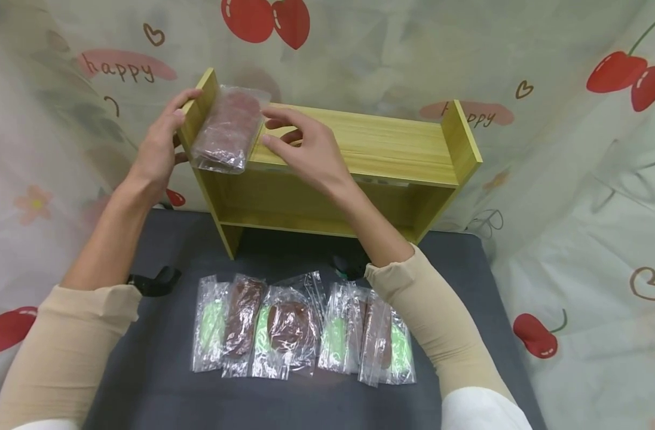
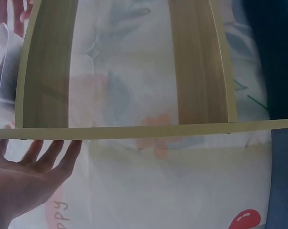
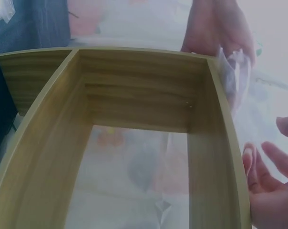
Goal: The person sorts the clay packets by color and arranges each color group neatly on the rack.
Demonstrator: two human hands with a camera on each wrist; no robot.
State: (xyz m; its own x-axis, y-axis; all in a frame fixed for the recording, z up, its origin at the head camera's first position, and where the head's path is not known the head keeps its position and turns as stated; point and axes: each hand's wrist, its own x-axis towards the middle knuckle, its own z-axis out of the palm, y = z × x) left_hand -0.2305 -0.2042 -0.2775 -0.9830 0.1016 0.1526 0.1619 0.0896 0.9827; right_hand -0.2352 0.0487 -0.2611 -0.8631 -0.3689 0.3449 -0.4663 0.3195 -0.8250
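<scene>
From where I stand, everything gathers round a wooden shelf (image 1: pixel 381 146), a two-tier piece with a raised panel at either end. On its top board, at the left end, sits a wrapped brown packet (image 1: pixel 230 125), reddish in tone, its clear plastic catching the light. It lies just beside the left end panel (image 1: pixel 201 107); whether the two touch, I cannot tell.

The person's left hand (image 1: pixel 155 149) is at the outer side of that panel, fingers stretched out and fingertips touching the wood; its grip is spread rather than closed round anything. The right hand (image 1: pixel 311 149) is above the front of the shelf's top board, to the right of the packet. Its grip is moderately wide, thumb and fingers bent a little with a gap between them, and holding nothing. From the head view its fingertips seem almost at the packet's right edge, but the right wrist view shows them apart from it.

In front of the shelf, on the dark table (image 1: pixel 161 358), a row of clear packets (image 1: pixel 290 328) lies side by side, some green, some brown, several overlapping. Near the shelf's left foot is a black object (image 1: pixel 158 282); another dark object (image 1: pixel 351 269) is partly hidden by the right arm. Behind the shelf hangs a pale cloth (image 1: pixel 360 60) printed with cherries, hearts and the word "happy".
</scene>
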